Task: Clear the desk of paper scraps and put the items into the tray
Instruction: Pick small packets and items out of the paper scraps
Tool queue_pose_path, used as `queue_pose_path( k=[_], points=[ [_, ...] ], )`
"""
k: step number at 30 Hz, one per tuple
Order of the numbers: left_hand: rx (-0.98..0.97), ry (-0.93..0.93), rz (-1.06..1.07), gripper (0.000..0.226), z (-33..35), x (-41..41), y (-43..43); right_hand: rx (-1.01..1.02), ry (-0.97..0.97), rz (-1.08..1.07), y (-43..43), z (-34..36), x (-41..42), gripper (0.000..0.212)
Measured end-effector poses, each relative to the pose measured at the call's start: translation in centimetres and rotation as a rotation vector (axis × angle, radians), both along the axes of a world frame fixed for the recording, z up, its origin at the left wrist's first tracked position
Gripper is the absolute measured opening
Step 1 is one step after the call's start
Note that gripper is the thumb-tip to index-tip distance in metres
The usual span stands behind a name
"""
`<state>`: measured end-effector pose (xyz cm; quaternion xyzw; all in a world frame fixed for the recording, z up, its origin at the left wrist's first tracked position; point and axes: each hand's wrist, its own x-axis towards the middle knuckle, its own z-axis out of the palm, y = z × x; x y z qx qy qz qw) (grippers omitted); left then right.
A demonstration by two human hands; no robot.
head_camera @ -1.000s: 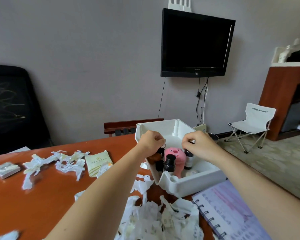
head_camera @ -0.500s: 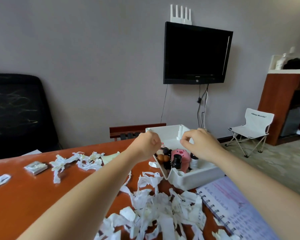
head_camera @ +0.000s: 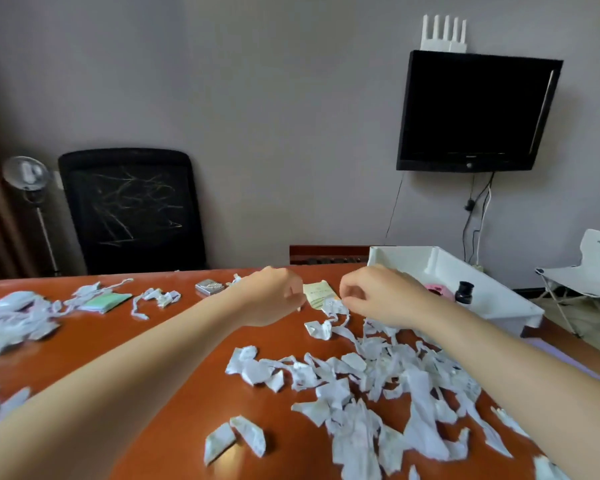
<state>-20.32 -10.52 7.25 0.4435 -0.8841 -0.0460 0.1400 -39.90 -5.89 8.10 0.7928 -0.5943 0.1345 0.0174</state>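
While both hands hover above the orange tabletop, the right hand pinches a paper scrap; the left hand is curled, its hold unclear; loose scraps litter the near right; the white tray sits far right.

Left hand and right hand hover side by side above the far part of the desk, fingers curled; whether either grips anything cannot be told. A yellowish packet lies between them. Paper scraps cover the near right area. The white tray stands far right, containing a pink item and a dark bottle
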Motion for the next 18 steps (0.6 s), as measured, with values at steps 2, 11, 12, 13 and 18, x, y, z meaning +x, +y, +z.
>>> queue_pose_path(
  k=[2, 11, 12, 13, 18],
  points=[
    [0.025, -0.015, 0.024, 0.025, -0.5, 2.6, 1.2, 0.018, 0.028, 0.022, 0.2, -0.5, 2.1, 0.013],
    [0.179, 0.039, 0.228, 0.028, -6.9, 9.7, 2.3, 0.162, -0.079, 0.014, -1.6, -5.3, 7.9, 0.014],
    [0.186, 0.037, 0.269, 0.034, -7.9, 10.1, 1.9, 0.17, -0.08, 0.001, -2.1, -5.9, 8.4, 0.014],
    [0.17, 0.037, 0.316, 0.042, -8.8, 10.4, 1.4, 0.168, -0.075, -0.021, -2.5, -6.4, 8.7, 0.014],
    [0.038, 0.138, 0.471, 0.057, -11.6, 12.7, -2.0, 0.066, -0.1, -0.158, -5.7, -8.5, 8.7, 0.013]
  ],
)
